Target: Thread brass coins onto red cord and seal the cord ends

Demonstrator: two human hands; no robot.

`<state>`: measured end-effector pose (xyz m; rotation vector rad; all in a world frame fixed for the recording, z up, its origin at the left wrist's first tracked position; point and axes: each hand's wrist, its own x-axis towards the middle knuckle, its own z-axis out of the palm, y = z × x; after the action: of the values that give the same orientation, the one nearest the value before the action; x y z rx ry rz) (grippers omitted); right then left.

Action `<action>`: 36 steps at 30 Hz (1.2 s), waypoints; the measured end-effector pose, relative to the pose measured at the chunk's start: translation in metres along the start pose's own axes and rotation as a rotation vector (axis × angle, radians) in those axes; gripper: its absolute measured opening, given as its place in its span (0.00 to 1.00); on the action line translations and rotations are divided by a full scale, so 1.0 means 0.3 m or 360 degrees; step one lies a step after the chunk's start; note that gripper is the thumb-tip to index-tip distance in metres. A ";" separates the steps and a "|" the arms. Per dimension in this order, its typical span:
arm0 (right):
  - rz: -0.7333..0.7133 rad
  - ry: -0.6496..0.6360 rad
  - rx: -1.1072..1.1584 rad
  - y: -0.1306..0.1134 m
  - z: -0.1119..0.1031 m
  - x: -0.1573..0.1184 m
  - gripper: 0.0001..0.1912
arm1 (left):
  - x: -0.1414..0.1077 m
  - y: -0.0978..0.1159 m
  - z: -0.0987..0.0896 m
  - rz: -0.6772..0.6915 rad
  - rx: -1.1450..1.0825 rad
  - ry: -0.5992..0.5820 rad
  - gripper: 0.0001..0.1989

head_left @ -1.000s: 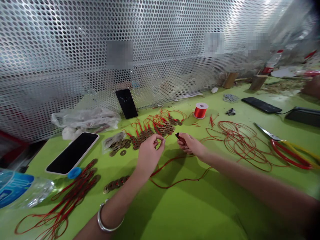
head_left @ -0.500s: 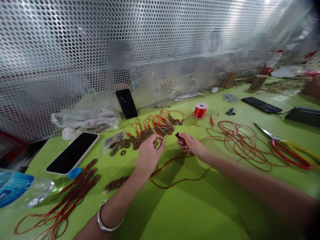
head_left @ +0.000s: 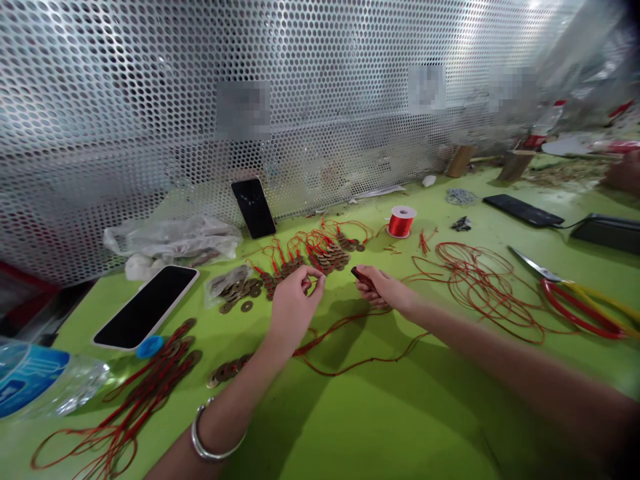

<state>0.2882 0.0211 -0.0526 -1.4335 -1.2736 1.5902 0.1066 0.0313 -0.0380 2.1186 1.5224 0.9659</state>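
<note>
My left hand (head_left: 299,300) is closed in a pinch just in front of the coin strings (head_left: 327,253); what its fingertips grip is too small to make out. A silver bangle (head_left: 197,437) circles the left wrist. To its right, my right hand (head_left: 377,288) is wrapped round a small dark lighter (head_left: 361,275), its tip pointing left. Red cord (head_left: 370,361) runs in loops over the green table below both hands. Loose coins (head_left: 240,290) lie left of my left hand, partly under a plastic bag.
A red thread spool (head_left: 401,222), tangled cord (head_left: 475,283) and scissors (head_left: 575,303) lie to the right. Two phones (head_left: 147,307) (head_left: 254,208), a bottle (head_left: 45,377) and tasselled coins (head_left: 160,380) are left. A person's hand (head_left: 624,172) shows at the right edge.
My left hand has moved slightly left, away from my right hand. The short cord end seen at its fingertips no longer shows there. My right hand stays nearly still.
</note>
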 end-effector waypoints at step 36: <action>-0.0744 0.0260 -0.1472 0.052 -0.104 0.052 0.05 | -0.016 -0.025 0.051 0.0265 0.0752 -0.0525 0.06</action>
<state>0.3176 0.0378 -0.0708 -1.5358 -2.1793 0.5449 0.1112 0.0311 -0.0550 2.6006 1.5277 0.2850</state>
